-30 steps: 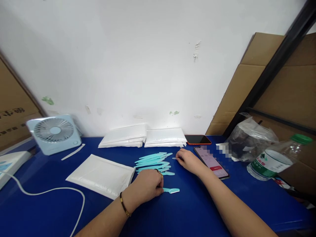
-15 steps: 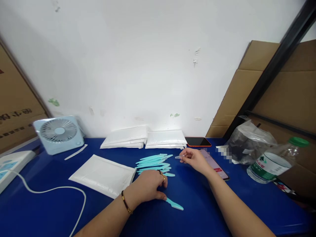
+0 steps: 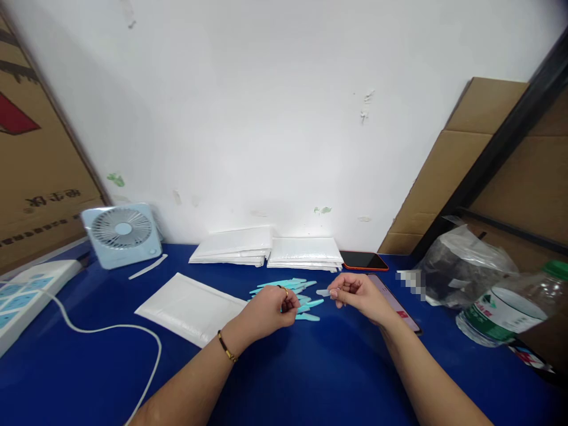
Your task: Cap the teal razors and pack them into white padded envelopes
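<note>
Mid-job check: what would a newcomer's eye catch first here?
Probably the bunch of turquoise razors in the middle of the blue table, partly hidden by the left hand. Just right of them, the right hand pinches a small clear piece. Farther out, the pale blue fan stands at the back left and a green-capped bottle at the right edge.

Beyond its wrist's bracelet (image 3: 227,347), the left hand (image 3: 269,310) bends inward, thumb and fingertips drawn together, a ring (image 3: 286,292) on one finger. Right of the bracelet, the right hand (image 3: 358,295) pinches, its bare forearm (image 3: 426,362) slanting back.
</note>
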The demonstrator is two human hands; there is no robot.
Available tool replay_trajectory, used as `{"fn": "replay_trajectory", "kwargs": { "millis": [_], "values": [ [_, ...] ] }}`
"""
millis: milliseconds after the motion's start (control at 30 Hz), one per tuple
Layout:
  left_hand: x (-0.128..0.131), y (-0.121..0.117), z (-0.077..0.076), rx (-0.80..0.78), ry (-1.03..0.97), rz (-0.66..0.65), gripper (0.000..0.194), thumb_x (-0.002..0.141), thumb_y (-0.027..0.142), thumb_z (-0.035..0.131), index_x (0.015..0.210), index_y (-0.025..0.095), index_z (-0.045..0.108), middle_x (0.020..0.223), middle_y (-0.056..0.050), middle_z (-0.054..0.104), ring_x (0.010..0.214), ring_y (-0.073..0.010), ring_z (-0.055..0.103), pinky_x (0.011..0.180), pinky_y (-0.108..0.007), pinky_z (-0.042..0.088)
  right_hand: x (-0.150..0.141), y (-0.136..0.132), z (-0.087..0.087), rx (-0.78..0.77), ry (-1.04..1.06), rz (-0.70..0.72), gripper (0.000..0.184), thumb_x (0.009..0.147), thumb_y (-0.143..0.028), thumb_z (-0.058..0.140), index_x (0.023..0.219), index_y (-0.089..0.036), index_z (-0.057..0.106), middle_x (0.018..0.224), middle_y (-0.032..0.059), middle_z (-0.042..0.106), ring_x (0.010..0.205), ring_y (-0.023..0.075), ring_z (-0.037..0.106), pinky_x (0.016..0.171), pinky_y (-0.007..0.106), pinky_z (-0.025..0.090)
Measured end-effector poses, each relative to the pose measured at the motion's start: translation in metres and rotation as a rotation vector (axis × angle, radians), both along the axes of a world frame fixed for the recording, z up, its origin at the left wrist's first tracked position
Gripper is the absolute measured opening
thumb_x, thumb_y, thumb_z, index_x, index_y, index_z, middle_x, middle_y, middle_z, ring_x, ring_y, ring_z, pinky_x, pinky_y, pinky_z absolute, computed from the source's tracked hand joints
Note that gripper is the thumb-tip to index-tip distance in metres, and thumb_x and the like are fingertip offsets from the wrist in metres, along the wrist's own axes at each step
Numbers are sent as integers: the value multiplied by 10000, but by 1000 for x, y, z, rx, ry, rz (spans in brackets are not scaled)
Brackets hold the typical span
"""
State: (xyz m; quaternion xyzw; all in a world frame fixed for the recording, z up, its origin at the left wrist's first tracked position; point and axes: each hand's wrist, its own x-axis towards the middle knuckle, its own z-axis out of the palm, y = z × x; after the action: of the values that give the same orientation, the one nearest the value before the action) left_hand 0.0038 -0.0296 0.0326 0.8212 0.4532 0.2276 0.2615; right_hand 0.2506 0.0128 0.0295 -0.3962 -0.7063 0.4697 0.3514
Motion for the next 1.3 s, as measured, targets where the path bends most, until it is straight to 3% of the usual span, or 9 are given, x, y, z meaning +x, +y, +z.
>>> {"fn": "replay_trajectory", "kwargs": {
  "millis": [133,367,600,1100,1300],
  "values": [
    [-5,4,-2,-37,-96,4,127,732,206,503,775,168,616,700,20,608,616,-83,527,573,-167,396,-4,-3,2,-1,13,15,242,718,-388,672,761,-155,626,599,4,600,538,119,560,530,234,429],
    [-6,6,-7,-59,-79,12,120,725,203,504,769,165,610,709,18,607,622,-83,522,581,-170,394,-2,-5,5,30,5,16,248,730,-393,663,762,-150,625,590,8,602,530,116,561,524,233,427],
    [-3,4,-3,-18,-52,-4,145,772,227,477,763,172,611,714,18,610,631,-88,520,592,-181,381,-16,-7,-8,-76,-2,115,284,714,-399,677,810,-135,634,597,26,645,575,138,609,554,241,449],
    [-11,11,-4,-32,-25,38,190,807,282,445,779,165,592,753,3,611,675,-100,529,624,-199,400,-7,-3,-2,74,32,-47,260,725,-416,651,735,-160,611,630,6,584,541,119,559,522,237,433],
    [-9,9,-4,-24,-35,13,181,812,281,453,798,174,599,779,6,623,682,-100,539,634,-197,403,-16,-6,-7,5,6,50,260,722,-397,665,782,-147,625,601,18,617,555,130,583,531,234,431]
  ]
}}
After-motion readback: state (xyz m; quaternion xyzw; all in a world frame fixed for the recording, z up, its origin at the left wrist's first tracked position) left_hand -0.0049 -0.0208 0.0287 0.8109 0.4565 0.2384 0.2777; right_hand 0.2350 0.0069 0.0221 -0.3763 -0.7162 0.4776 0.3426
